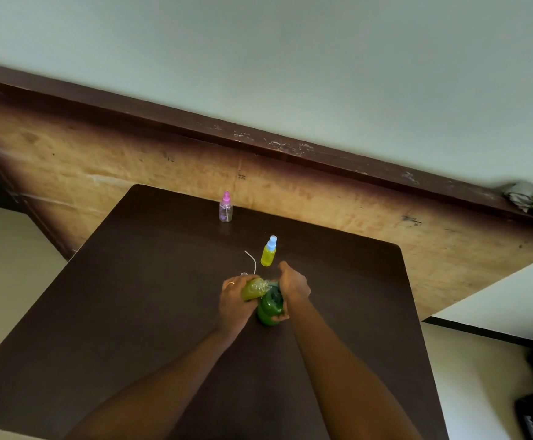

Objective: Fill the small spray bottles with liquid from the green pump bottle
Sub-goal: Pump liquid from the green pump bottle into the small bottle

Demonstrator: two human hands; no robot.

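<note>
FILLING IN PROGRESS: Near the middle of the desk (132, 296), my left hand (235, 296) grips an uncapped small spray bottle (254, 289). The bottle is tipped over so its long axis runs left to right, and its open neck points at the spout of the green pump bottle (270, 308) standing just to its right. My right hand (293, 287) is clamped over the pump head, thumb curled round the green body below. Neck and spout are touching or nearly so; I cannot tell which. The bottle in my grip looks part-filled with yellow-green liquid.

Toward the far edge, a blue-capped bottle (269, 252) stands upright, apparently full. A pink-capped bottle (226, 208) waits right at that edge, seemingly unfilled. A white dip tube (252, 260) lies just beyond my left hand. Bare desk left, right and nearer me leaves room to move.
</note>
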